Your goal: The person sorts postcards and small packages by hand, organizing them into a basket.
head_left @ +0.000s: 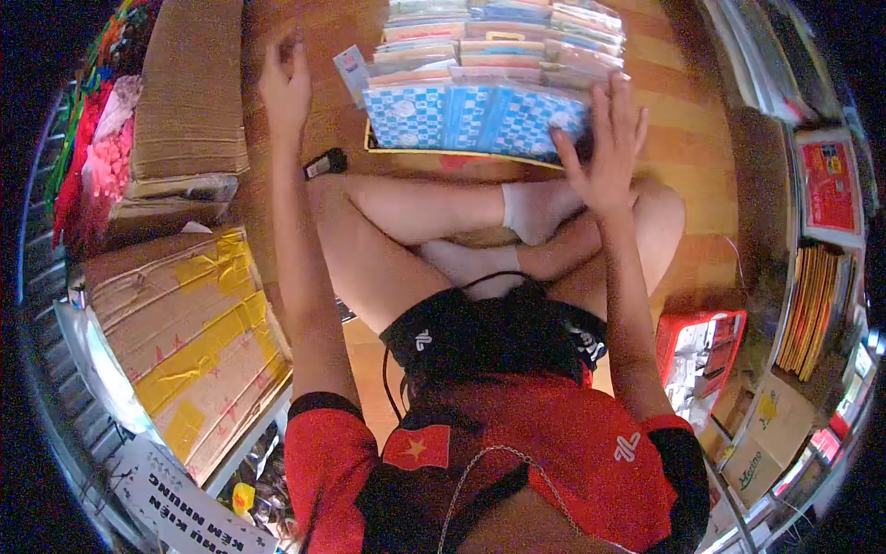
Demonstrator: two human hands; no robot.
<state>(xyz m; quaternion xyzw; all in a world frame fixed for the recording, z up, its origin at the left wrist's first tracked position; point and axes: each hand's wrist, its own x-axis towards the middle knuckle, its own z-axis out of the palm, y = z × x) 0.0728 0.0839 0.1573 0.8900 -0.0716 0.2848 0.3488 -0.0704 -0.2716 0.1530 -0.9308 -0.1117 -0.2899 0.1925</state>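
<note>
In the head view, a tray [461, 153] with a yellow rim stands on the floor in front of my crossed legs. It is packed with rows of flat items in clear plastic sleeves [498, 46]. Along its front stand blue-and-white checked packets [471, 118]. My right hand [604, 152] is spread at their right end, thumb over the front and fingers along the side, seemingly touching. To the left of the tray, my left hand [287, 78] is raised with its fingers apart and holds nothing visible. A small sleeved card [351, 72] sticks out at the tray's left edge.
A small black object [325, 163] lies near my left knee. Cardboard boxes [189, 83] and a taped carton [198, 332] line the left side. To my right are a red basket [672, 351], a row of orange-edged booklets [808, 314] and a box [761, 443].
</note>
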